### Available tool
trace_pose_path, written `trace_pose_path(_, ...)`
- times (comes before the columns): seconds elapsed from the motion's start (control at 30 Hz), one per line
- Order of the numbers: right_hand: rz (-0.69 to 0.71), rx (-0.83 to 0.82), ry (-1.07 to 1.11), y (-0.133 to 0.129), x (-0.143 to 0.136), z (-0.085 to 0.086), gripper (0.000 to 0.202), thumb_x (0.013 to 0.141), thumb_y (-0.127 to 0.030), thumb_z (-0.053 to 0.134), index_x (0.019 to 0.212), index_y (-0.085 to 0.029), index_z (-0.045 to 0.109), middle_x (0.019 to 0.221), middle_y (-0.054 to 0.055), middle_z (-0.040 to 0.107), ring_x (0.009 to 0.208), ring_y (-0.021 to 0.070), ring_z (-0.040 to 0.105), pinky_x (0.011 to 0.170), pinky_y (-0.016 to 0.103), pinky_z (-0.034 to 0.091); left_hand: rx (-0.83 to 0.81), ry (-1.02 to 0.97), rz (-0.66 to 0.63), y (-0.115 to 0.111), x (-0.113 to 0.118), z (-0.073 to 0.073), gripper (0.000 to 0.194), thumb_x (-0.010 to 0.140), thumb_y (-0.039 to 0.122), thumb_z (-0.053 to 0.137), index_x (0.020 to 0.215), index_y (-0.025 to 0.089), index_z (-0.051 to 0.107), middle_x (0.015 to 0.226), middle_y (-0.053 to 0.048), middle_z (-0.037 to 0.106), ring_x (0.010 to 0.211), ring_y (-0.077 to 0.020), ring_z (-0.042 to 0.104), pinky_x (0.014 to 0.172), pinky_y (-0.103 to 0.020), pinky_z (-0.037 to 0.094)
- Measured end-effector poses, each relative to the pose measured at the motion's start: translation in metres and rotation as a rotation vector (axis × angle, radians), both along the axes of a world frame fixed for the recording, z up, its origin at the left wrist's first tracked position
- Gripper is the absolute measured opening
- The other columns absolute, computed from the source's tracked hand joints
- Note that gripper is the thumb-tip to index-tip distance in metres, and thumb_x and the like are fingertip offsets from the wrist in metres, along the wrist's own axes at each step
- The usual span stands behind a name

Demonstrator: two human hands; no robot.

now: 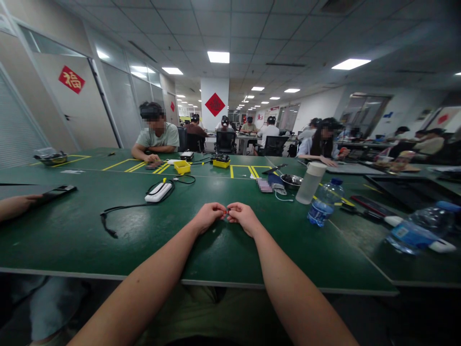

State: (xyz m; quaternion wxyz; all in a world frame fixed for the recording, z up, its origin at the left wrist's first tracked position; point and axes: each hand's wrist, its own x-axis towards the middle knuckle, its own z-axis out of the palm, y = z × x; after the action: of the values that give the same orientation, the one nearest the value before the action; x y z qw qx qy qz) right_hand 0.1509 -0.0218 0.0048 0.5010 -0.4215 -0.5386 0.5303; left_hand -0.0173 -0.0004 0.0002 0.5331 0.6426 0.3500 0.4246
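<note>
My left hand [210,215] and my right hand [244,216] meet over the green table [216,259], fingertips almost touching. Both are closed in a pinch on a small orange-red and dark piece [225,212], mostly covered by the fingers and too small to name. Something pale or clear shows just below it, between the fingertips. To the left of my hands lies a white power bank [158,191] with a black cable [124,208] trailing from it.
Right of my hands stand a frosted bottle [310,185] and a water bottle [325,204]; another water bottle [419,230] lies tilted. A metal bowl [292,180] and yellow trays [182,167] sit farther back. A co-worker's hand [19,205] rests at the left; other people sit across.
</note>
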Motion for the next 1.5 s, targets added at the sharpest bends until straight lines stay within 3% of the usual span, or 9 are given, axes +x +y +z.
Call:
trace_pose_path(0.23,-0.018,0.049,-0.011,0.003,0.000,-0.006,0.030,0.064,-0.011,0.062,0.094,-0.016,0.060,0.077,0.002,0.066,0.059,0.0118,0.063,0.056,0.024,0.052,0.028,0.033,0.039,-0.005,0.001,0.005,0.018,0.065,0.014,0.063,0.083,0.013,0.064,0.073,-0.003,0.066,0.061,-0.0111,0.058,0.060,-0.022,0.045)
trace_pose_path(0.43,-0.032,0.135,-0.119,0.005,0.002,-0.010,0.026,0.060,-0.018,0.068,0.085,-0.015,0.063,0.072,0.002,0.067,0.061,0.0129,0.060,0.062,0.026,0.048,0.064,0.051,0.055,-0.007,0.003,0.007,0.025,0.062,0.008,0.062,0.087,0.013,0.063,0.077,-0.004,0.067,0.065,-0.0113,0.059,0.062,-0.022,0.044)
trace_pose_path(0.77,0.005,0.180,-0.195,0.002,0.001,-0.006,0.022,0.060,-0.016,0.064,0.082,-0.014,0.060,0.064,-0.002,0.063,0.056,0.0104,0.055,0.055,0.022,0.038,0.076,0.049,0.036,-0.007,0.003,0.007,0.023,0.062,0.007,0.061,0.084,0.012,0.063,0.073,-0.002,0.064,0.061,-0.0091,0.055,0.060,-0.020,0.040)
trace_pose_path(1.2,0.012,0.182,-0.163,0.003,0.000,-0.007,0.023,0.063,-0.019,0.065,0.084,-0.016,0.058,0.068,-0.001,0.064,0.060,0.0127,0.060,0.059,0.024,0.047,0.030,0.033,0.031,-0.009,0.003,0.010,0.017,0.067,0.016,0.063,0.084,0.013,0.061,0.071,-0.001,0.063,0.059,-0.0094,0.055,0.058,-0.021,0.042)
trace_pose_path(1.37,0.037,0.135,-0.105,0.000,0.000,-0.002,0.034,0.069,-0.025,0.065,0.101,-0.017,0.056,0.065,0.000,0.065,0.055,0.0128,0.061,0.053,0.024,0.049,-0.026,-0.007,0.021,-0.009,0.004,0.011,0.020,0.071,0.026,0.064,0.087,0.014,0.060,0.063,0.000,0.060,0.053,-0.0091,0.053,0.053,-0.020,0.041)
trace_pose_path(1.5,0.071,0.103,-0.077,0.000,0.001,-0.001,0.028,0.073,-0.031,0.065,0.094,-0.014,0.060,0.067,0.003,0.066,0.052,0.0117,0.062,0.049,0.022,0.049,-0.033,-0.044,-0.009,-0.008,0.003,0.011,0.021,0.073,0.029,0.063,0.087,0.014,0.059,0.062,0.001,0.059,0.053,-0.0091,0.054,0.053,-0.021,0.042)
